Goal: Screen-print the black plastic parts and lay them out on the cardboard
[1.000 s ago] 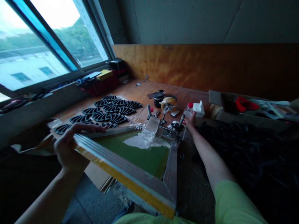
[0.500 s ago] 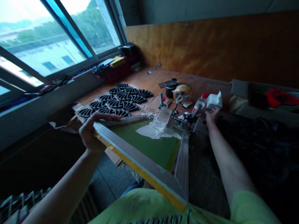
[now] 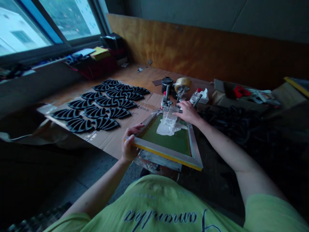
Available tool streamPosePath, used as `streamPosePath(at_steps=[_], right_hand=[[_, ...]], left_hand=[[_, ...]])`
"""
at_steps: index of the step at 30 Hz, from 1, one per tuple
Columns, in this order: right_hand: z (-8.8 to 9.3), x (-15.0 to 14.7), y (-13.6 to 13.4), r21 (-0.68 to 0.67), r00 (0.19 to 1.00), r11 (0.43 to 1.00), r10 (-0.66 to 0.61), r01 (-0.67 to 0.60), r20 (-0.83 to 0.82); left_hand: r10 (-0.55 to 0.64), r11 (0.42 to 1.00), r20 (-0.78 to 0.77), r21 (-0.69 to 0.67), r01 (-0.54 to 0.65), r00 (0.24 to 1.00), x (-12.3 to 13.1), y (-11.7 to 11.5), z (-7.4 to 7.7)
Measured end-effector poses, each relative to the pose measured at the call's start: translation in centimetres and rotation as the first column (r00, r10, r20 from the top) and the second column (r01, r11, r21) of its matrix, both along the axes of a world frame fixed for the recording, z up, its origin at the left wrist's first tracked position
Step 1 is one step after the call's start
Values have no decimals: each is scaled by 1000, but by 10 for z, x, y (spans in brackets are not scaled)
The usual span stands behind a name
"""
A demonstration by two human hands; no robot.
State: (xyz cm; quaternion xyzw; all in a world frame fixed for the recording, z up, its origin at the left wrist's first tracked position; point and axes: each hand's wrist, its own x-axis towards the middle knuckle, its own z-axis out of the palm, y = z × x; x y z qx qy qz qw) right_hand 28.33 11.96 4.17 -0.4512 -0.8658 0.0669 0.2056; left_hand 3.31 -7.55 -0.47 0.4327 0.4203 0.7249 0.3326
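My left hand (image 3: 131, 143) is closed round the near left corner of a screen printing frame (image 3: 166, 153), thumb on top. The frame has pale metal bars with yellow tape along the near edge, and a green mesh (image 3: 175, 141). White ink or paste (image 3: 166, 129) lies on the far part of the mesh. A squeegee-like block wrapped in clear plastic (image 3: 170, 115) stands in it. Reaching in from the right, my right hand (image 3: 188, 112) has its fingers apart, close to the block and the metal hinge clamps (image 3: 167, 100); whether it touches them is unclear.
Black fan-shaped pieces (image 3: 108, 101) lie in rows on cardboard (image 3: 106, 141) to the left. Behind the frame stand a black jar (image 3: 167, 84), a tape roll (image 3: 182, 84), a red-capped bottle (image 3: 196, 96) and white tissue (image 3: 204, 96). Dark pieces (image 3: 231, 125) are heaped on the right.
The frame has come down from a raised tilt to nearly level, my left hand still on its corner. My right hand has moved left, from the white tissue to beside the plastic-wrapped block.
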Motion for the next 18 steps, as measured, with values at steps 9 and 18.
streamPosePath(at_steps=[9,18], right_hand=[[26,-32,-49,-198,900,976,8,87,436],[15,-40,-74,-52,848,996,-32,69,528]], left_hand=[[-76,997,-59,-3,76,995,-8,-18,-38],[-117,991,-137,51,125,984,-15,-17,-41]])
